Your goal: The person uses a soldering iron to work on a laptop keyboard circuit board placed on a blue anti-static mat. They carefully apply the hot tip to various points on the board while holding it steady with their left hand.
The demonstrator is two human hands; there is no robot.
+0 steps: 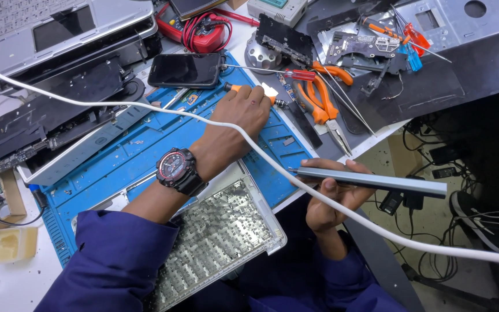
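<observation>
Laptop case with bare keyboard underside (pixel 220 237) lies stripped on the blue mat (pixel 145 144). Left hand (pixel 241 110), fingers clenched on an orange-handled screwdriver (pixel 255 91) at the mat's far edge. Right hand (pixel 333 193) grasps a slim grey panel (pixel 376 181) off the mat's near-right corner. Reassembly not evident.

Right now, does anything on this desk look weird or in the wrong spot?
Yes. A white cable stretches across the whole workspace, over the left hand's wrist and in front of the right hand. A metal keyboard frame also hangs over the table edge.
</observation>
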